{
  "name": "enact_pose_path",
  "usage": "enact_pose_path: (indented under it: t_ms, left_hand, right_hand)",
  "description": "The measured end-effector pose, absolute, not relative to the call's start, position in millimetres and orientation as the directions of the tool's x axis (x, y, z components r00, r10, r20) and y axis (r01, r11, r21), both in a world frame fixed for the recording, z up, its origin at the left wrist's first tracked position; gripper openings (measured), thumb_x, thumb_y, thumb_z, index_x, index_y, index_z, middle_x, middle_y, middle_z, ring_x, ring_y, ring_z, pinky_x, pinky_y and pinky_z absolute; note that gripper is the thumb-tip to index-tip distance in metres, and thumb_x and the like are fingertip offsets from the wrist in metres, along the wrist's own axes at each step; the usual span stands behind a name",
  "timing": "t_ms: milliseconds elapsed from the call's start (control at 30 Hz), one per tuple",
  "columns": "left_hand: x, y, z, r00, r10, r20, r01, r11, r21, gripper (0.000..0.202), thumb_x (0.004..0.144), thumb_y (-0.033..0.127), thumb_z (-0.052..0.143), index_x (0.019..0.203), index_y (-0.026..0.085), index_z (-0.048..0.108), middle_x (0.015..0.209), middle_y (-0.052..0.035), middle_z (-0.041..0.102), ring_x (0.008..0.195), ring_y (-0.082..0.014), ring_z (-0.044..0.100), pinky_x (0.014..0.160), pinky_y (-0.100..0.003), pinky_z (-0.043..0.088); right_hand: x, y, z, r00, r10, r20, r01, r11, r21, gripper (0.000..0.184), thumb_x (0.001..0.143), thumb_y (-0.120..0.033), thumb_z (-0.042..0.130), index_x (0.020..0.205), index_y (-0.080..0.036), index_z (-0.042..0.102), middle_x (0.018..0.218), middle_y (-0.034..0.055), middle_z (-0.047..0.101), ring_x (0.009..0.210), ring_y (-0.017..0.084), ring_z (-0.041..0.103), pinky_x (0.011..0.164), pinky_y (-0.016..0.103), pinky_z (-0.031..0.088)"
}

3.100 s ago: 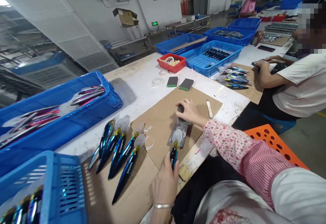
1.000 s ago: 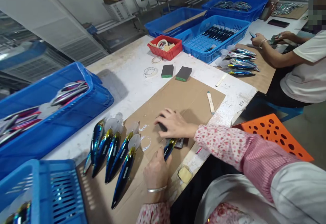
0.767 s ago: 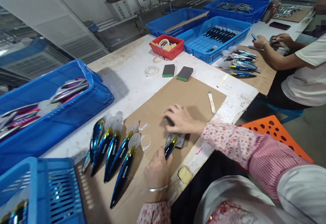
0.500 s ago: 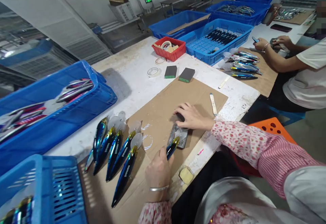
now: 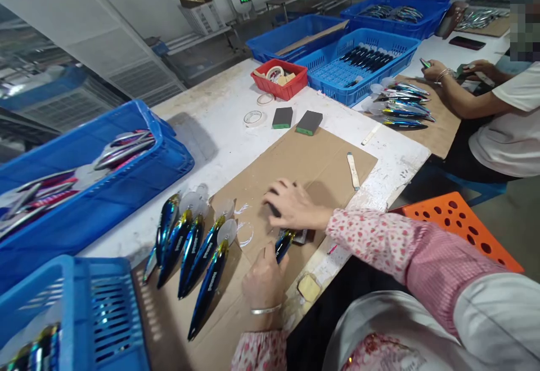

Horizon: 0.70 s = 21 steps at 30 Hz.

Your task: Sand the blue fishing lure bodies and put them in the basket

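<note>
My left hand (image 5: 264,281) is closed around the body of a blue fishing lure (image 5: 284,242) with a yellow tail end. The lure's far end rests on a grey block (image 5: 300,237), mostly covered. My right hand (image 5: 293,208) arches over that end, its fingers bent around a dark sanding sponge (image 5: 273,208); only a corner of the sponge shows. Left of my hands, several similar blue lures (image 5: 208,289) with clear round lips lie in a slanted row on the cardboard sheet (image 5: 320,157).
Two sanding sponges (image 5: 309,123), a tape roll (image 5: 253,117) and a white-handled blade tool (image 5: 353,171) lie beyond. Blue crates (image 5: 169,157) flank the left side; a red bin (image 5: 301,81) and a blue basket (image 5: 350,98) stand behind. A co-worker (image 5: 502,117) handles lures at right.
My right hand has moved left with the dark sponge and now covers the lure's lip end and most of the grey block. My left hand has barely moved.
</note>
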<state>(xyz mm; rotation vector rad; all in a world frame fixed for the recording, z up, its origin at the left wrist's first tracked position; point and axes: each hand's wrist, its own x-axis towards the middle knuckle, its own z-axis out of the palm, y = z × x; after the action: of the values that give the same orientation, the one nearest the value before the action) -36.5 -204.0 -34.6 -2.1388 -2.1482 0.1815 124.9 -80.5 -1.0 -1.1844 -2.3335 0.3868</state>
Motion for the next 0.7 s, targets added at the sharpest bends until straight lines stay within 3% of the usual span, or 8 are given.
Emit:
enact_pose_path:
  t_ms: [100, 233, 433, 600, 700]
  left_hand:
    - [-39, -205, -36, 0.017, 1.000, 0.003, 0.990, -0.016, -0.142, 0.032, 0.091, 0.040, 0.049, 0.109, 0.020, 0.065, 0.082, -0.0051, 0.071, 0.071, -0.0192, 0.067, 0.052, -0.026, 0.037]
    - [-39, -205, -37, 0.051, 0.999, 0.010, 0.990, -0.049, -0.130, 0.030, 0.090, 0.039, 0.049, 0.106, 0.020, 0.066, 0.083, -0.0058, 0.070, 0.073, -0.0194, 0.067, 0.054, -0.026, 0.038]
    - [-37, -204, -33, 0.002, 1.000, -0.008, 0.992, -0.003, -0.128, 0.032, 0.090, 0.039, 0.047, 0.106, 0.020, 0.066, 0.082, -0.0063, 0.070, 0.071, -0.0197, 0.066, 0.052, -0.026, 0.038]
    - [-36, -206, -34, 0.034, 0.999, 0.020, 0.991, -0.031, -0.131, 0.031, 0.091, 0.037, 0.048, 0.110, 0.020, 0.065, 0.085, -0.0066, 0.070, 0.075, -0.0208, 0.067, 0.055, -0.027, 0.040]
    - [-36, -205, -34, 0.016, 1.000, 0.008, 0.990, -0.015, -0.138, 0.034, 0.092, 0.039, 0.046, 0.112, 0.020, 0.064, 0.083, -0.0071, 0.071, 0.074, -0.0209, 0.068, 0.054, -0.027, 0.040]
  right_hand:
    - [127, -80, -4, -0.513, 0.805, 0.299, 0.642, 0.591, -0.489, 0.034, 0.080, -0.037, 0.066, 0.111, -0.023, 0.060, 0.116, 0.0069, 0.053, 0.112, 0.026, 0.041, 0.087, 0.040, 0.041]
    - [145, -75, -6, -0.426, 0.874, 0.234, 0.712, 0.484, -0.509, 0.034, 0.079, -0.036, 0.066, 0.110, -0.022, 0.061, 0.112, 0.0065, 0.054, 0.108, 0.025, 0.043, 0.087, 0.039, 0.042]
    - [122, -76, -4, -0.529, 0.798, 0.287, 0.633, 0.597, -0.493, 0.035, 0.079, -0.039, 0.067, 0.110, -0.025, 0.060, 0.116, 0.0062, 0.052, 0.113, 0.026, 0.040, 0.089, 0.041, 0.041]
    - [147, -69, -6, -0.430, 0.875, 0.224, 0.707, 0.481, -0.519, 0.035, 0.078, -0.035, 0.068, 0.111, -0.022, 0.061, 0.113, 0.0064, 0.053, 0.108, 0.025, 0.043, 0.089, 0.039, 0.042]
    - [134, -74, -2, -0.464, 0.846, 0.263, 0.695, 0.531, -0.484, 0.035, 0.078, -0.038, 0.068, 0.110, -0.024, 0.061, 0.115, 0.0067, 0.053, 0.112, 0.027, 0.041, 0.089, 0.041, 0.041]
